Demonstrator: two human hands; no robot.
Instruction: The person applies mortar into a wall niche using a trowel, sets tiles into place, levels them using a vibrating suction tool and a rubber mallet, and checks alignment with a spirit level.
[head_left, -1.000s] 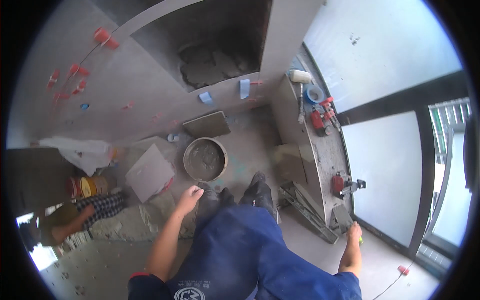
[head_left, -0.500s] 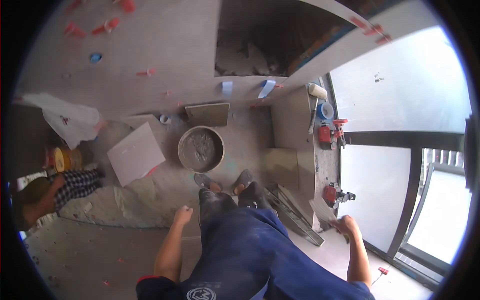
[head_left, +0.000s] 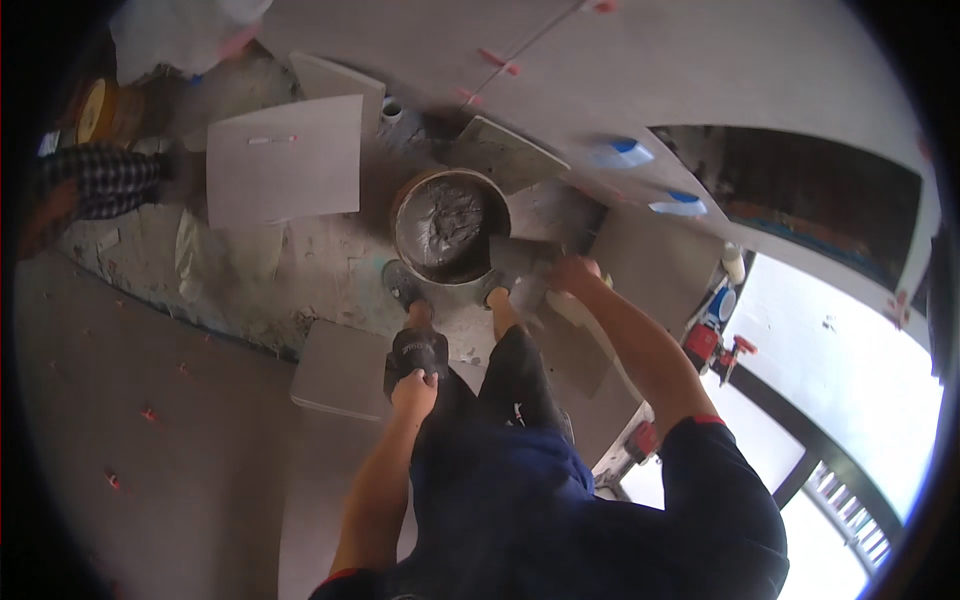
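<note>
My left hand (head_left: 414, 395) is closed on a black pad (head_left: 420, 350) at my left knee. My right hand (head_left: 578, 276) grips a flat trowel (head_left: 515, 257), blurred, over the right part of a round bucket (head_left: 399, 236). Thick grey wet mix (head_left: 445, 215) lies in the bucket. The bucket stands just beyond my sandalled feet, with a board (head_left: 520, 152) leaning behind it.
A co-worker in checked clothing (head_left: 100, 180) is at the left, near a large tile (head_left: 283, 160) and plastic sheet (head_left: 180, 30). Red power tools (head_left: 705, 347) lie on a ledge by the bright window at right. A wall with a dark opening (head_left: 790, 190) stands beyond.
The view has swung round. My right hand has moved with the trowel from beside the ledge to the bucket. My left hand has gone to my knee and closed on the pad.
</note>
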